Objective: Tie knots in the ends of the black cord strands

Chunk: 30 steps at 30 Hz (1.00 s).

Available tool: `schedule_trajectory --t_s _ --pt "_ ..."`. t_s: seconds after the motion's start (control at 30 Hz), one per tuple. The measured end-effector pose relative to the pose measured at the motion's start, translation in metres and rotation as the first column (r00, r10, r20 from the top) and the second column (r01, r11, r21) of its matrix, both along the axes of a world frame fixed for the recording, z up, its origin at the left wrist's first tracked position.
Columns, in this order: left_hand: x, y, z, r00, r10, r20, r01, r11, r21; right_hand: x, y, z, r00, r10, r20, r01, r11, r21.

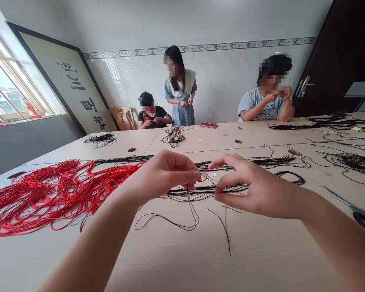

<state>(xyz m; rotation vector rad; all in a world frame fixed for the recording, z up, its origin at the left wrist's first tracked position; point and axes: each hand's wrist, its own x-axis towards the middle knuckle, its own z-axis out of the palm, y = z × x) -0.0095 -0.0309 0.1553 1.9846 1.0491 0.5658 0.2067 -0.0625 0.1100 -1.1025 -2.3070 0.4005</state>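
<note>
A thin, matt black cord (pixel 213 183) is strung between the two hands above the pale beige tabletop (pixel 158 263), its slack falling in a loose curve at 7 o'clock from the left fingertips. Handling so fine a strand well probably depends on a light, steady left pinch that stops the small loop there collapsing, while the right fingers guide the cord with gentle, even tension (too hard a tug could kink it).

The left hand (pixel 173 172) is closed, thumb against index finger, gripping the cord, its forearm rising from 7 o'clock. The right hand (pixel 246 184) appears to pinch the cord between thumb and a fingertip, with its index finger lifted clear and the forearm coming from 4 o'clock. A heap of glossy red cord (pixel 109 182) lies at 9 o'clock; black-handled metal scissors (pixel 349 205) rest between 3 and 4 o'clock.
</note>
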Motion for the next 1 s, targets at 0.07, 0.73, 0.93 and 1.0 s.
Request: schedule_trajectory --t_s 0.07,0.73,0.93,1.0 --pt "-0.001 0.0 0.0 1.0 0.006 -0.009 -0.005 1.0 0.01 0.016 0.0 0.006 0.997 -0.044 0.07 0.047 0.998 -0.046" --pt "-0.005 0.006 0.001 1.0 -0.02 0.016 0.021 0.998 -0.058 0.042 0.008 0.016 0.869 0.124 -0.479 -0.438 0.644 -0.628" --pt "-0.003 0.009 0.0 1.0 -0.022 -0.018 0.02 0.996 -0.087 0.074 0.021 0.016 0.961 0.195 0.195 -0.053 0.825 -0.563" --pt "-0.001 0.017 -0.006 1.0 -0.002 -0.022 0.0 0.996 -0.093 0.068 0.036 -0.001 0.937 0.124 0.326 0.045 0.884 -0.466"
